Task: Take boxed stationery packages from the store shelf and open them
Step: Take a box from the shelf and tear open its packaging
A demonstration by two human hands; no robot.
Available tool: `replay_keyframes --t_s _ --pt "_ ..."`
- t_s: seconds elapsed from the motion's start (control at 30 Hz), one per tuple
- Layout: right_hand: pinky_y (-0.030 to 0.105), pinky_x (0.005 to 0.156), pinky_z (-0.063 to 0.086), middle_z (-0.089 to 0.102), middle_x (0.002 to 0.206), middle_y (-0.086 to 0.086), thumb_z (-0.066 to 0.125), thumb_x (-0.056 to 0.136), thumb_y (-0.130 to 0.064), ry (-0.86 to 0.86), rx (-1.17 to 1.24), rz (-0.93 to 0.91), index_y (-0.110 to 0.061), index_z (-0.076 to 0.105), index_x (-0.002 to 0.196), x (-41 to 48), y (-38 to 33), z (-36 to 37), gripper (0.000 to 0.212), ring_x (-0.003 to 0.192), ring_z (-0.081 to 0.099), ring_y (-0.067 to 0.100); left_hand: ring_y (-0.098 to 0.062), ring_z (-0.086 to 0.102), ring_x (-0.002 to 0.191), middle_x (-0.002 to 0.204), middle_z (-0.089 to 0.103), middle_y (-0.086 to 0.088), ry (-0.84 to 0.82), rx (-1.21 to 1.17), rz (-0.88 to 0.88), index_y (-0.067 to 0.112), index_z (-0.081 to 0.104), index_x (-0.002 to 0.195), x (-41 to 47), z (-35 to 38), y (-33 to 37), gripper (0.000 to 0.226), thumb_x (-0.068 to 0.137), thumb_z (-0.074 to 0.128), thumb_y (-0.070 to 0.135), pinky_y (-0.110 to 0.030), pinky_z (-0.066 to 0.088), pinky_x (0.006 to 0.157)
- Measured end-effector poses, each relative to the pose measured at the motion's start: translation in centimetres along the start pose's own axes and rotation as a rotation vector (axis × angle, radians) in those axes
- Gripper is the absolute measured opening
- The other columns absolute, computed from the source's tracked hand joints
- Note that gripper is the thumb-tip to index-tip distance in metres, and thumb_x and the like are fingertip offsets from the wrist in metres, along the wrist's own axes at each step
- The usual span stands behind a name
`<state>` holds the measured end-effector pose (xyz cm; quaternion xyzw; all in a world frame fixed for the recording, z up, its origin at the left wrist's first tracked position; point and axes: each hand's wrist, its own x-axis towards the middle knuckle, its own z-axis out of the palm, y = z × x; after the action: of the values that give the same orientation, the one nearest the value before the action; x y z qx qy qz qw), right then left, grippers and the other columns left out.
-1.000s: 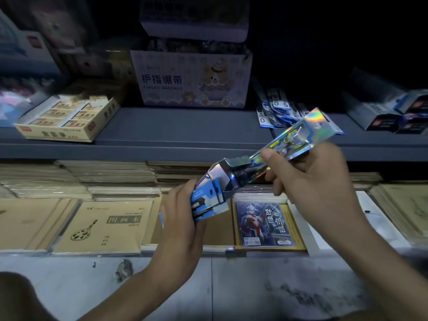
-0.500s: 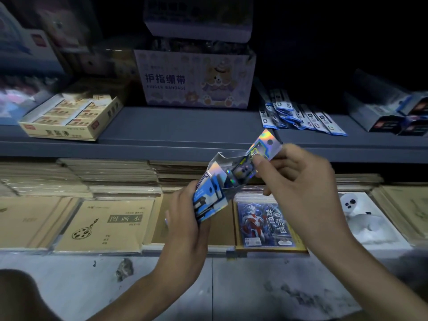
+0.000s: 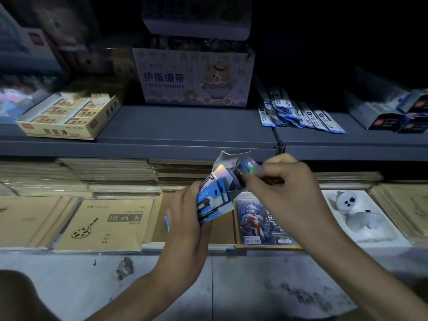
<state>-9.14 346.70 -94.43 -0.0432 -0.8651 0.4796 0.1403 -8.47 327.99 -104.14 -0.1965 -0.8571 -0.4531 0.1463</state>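
Now, left hand [image 3: 185, 218]: grips the box's [image 3: 215, 200] lower end, fingers curled round it.
Right hand [image 3: 284, 188]: pinches a shiny foil pack [image 3: 249, 166] at the box's open mouth.
Box: tilted between both hands, its top flap [image 3: 229, 156] open.
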Motion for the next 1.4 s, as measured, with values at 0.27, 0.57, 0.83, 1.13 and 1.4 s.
replay_keyframes --t_s 0.27,0.57,0.83,1.13,1.4 --pt "0.026 0.065 0.041 0.054 0.111 -0.018 0.045 0.085 -0.04 -0.241 -0.061 0.044 -0.033 0.063 0.054 -1.7 -1.9 0.5 0.036 0.086 0.06 0.002 -0.008 0.04 0.118 0.129 0.039 0.006 0.022 0.016 0.021 0.027 0.031 0.149 -0.1 0.1 0.1 0.062 0.093 0.053 0.008 -0.008 0.03 0.099" --pt "0.033 0.089 0.045 0.054 0.114 -0.014 0.054 0.093 -0.036 -0.473 0.041 0.35 -0.018 0.068 0.102 -0.3 -2.3 -0.2 0.025 0.089 0.056 -0.008 -0.009 0.041 0.116 0.125 0.037 0.012 -0.008 0.001 0.019 0.035 0.025 0.151 -0.3 0.4 0.3 0.058 0.099 0.046 0.025 -0.01 0.032 0.096" --pt "0.029 0.078 0.046 0.053 0.102 -0.001 0.047 0.101 -0.028 -0.321 -0.499 0.027 -0.02 0.068 0.075 -1.6 -1.9 -0.7 0.034 0.098 0.057 0.02 -0.011 0.047 0.108 0.117 0.041 0.008 -0.097 -0.067 -0.076 0.027 0.039 0.147 -0.6 0.9 1.1 0.049 0.104 0.054 0.009 -0.021 0.043 0.088" --pt "0.014 0.075 0.045 0.061 0.099 -0.015 0.073 0.092 -0.018 -0.084 -0.248 -0.298 -0.03 0.08 0.096 -1.0 -0.3 -1.4 0.015 0.083 0.062 0.004 -0.017 0.069 0.116 0.119 0.076 0.002 -0.287 -0.762 -0.689 0.021 0.06 0.132 0.7 0.6 1.6 0.032 0.102 0.057 0.011 -0.034 0.053 0.103" --pt "0.024 0.084 0.042 0.061 0.099 -0.013 0.088 0.079 -0.024 -0.161 -0.362 -0.39 -0.032 0.078 0.108 -0.3 0.8 0.1 0.031 0.094 0.057 0.012 -0.032 0.069 0.112 0.125 0.071 -0.021 -0.459 -1.141 -0.85 0.005 0.073 0.119 0.5 0.4 1.7 0.029 0.093 0.06 0.006 -0.043 0.052 0.104"
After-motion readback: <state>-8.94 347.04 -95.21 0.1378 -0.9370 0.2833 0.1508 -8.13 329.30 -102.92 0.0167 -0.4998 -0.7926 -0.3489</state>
